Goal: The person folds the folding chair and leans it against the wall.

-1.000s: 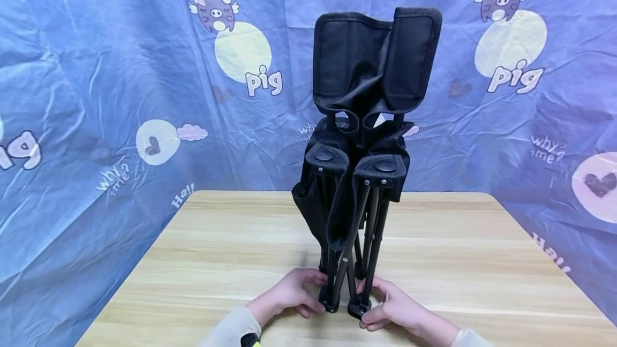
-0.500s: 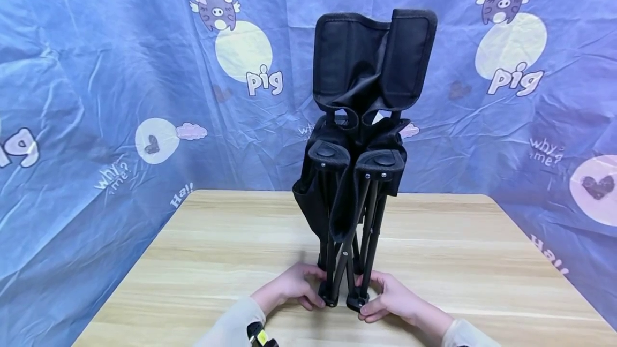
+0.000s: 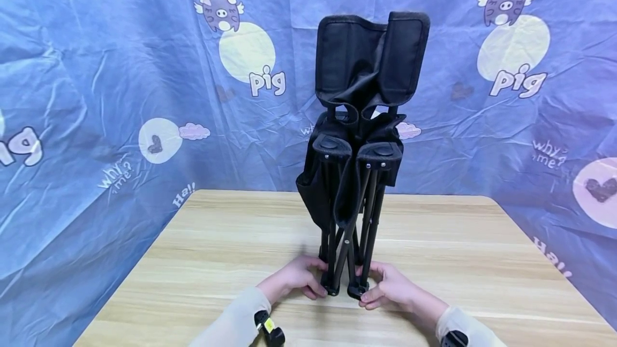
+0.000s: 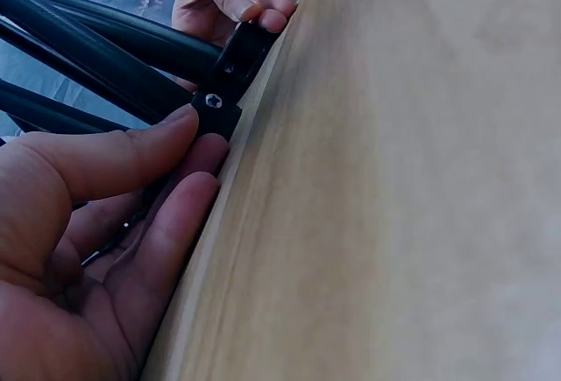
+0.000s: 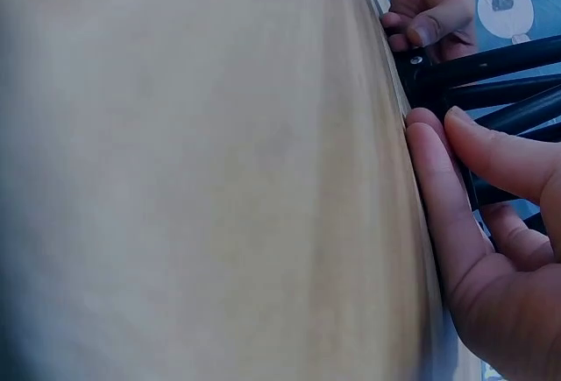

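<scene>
A black folding camp chair [image 3: 344,186] stands upright on the wooden table, folded into a narrow bundle. Its fabric back rises over two padded arm ends, and thin dark legs cross below. At the base my left hand [image 3: 301,277] grips the near left foot; in the left wrist view thumb and fingers pinch the plastic foot [image 4: 219,116] beside its screw. On the other side my right hand [image 3: 388,285] holds the near right foot, thumb in front and fingers behind. The right wrist view has the right thumb [image 5: 500,149] against this foot. The rear feet are partly hidden.
The light wooden table [image 3: 217,240] extends around the chair on all sides. Behind it hangs a blue cloth [image 3: 241,138] printed with pigs and lettering. A dark wrist camera [image 3: 272,331] is strapped over the left sleeve.
The chair's base and both hands have shifted slightly away from the person, toward the back of the table. Its top sits slightly lower and narrower in view. Both hands keep their hold.
</scene>
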Motion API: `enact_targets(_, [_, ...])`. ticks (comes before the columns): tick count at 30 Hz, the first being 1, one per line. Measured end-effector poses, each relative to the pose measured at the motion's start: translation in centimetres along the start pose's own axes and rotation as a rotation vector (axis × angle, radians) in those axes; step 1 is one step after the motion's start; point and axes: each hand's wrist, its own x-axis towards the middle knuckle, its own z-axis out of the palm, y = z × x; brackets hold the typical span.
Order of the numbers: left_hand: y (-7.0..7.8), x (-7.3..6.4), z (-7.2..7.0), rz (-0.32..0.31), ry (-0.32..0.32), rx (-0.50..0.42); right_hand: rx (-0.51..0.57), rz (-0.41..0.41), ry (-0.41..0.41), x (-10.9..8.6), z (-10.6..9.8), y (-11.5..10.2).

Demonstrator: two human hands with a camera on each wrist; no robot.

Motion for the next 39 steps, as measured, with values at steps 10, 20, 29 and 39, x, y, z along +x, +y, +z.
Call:
enact_targets(10, [-0.2,1.5,-0.6,-0.01,0.01,-0.022,0.001,0.027,0.005,1.1,-0.9,-0.4])
enact_targets(20, [-0.1,2.8,-1.2,-0.014,0.011,-0.038,-0.011,0.037,0.028,2.3,-1.7,-0.7])
enact_targets(29, [0.1,4.3,-1.9,-0.02,0.01,-0.048,-0.009,0.036,0.039,3.4,-2.4,-0.8])
enact_targets(39, [0.4,5.6,-2.4,-0.05,0.024,-0.074,0.005,0.048,0.079,4.7,-3.2,-1.1])
